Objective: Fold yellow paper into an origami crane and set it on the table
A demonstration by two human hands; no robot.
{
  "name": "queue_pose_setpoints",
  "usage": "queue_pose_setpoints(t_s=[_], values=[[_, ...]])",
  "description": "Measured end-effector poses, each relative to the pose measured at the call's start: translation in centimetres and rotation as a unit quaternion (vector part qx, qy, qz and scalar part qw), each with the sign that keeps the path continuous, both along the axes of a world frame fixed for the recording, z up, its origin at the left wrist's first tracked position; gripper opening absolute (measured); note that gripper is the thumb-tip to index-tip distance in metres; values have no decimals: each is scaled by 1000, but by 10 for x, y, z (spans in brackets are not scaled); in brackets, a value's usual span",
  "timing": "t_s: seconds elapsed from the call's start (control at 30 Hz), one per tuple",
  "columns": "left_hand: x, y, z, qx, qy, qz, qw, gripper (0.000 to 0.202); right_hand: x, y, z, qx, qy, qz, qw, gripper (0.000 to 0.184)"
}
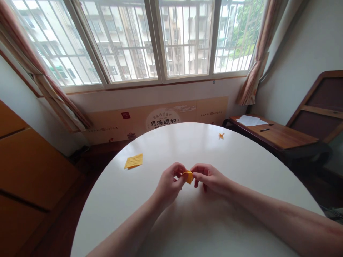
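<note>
A small folded piece of yellow origami paper [189, 177] is pinched between my two hands, above the middle of the white table. My left hand [171, 180] grips its left side between thumb and fingers. From the other side, my right hand [207, 175] pinches the right edge with thumb and forefinger, its other fingers curling down. Part of the paper is hidden behind my fingertips. Farther off to the left lies a creased sheet of yellow paper [133, 161]. A little orange folded paper crane [221, 136] rests near the far right edge of the table.
The round white table [112, 200] fills the space before me. Beyond its right edge stands a wooden side table [289, 134] with white papers [250, 120] and a dark pen-like item [264, 130]. A printed cardboard panel [128, 119] leans below the barred window.
</note>
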State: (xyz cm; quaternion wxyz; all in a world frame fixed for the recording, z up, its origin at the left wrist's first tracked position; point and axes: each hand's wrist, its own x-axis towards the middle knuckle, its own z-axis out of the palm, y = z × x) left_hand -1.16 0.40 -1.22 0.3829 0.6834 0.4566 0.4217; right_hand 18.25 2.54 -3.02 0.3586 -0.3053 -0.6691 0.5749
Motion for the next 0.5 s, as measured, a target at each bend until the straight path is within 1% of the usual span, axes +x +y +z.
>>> queue_pose_setpoints(t_s=[0.23,0.5], values=[[-2,1,-1,23,49,6,998,10,0,1,-1,-5,15,5,1000,35],[-2,-1,-1,38,58,8,998,6,1,1,0,-17,11,13,1000,36]])
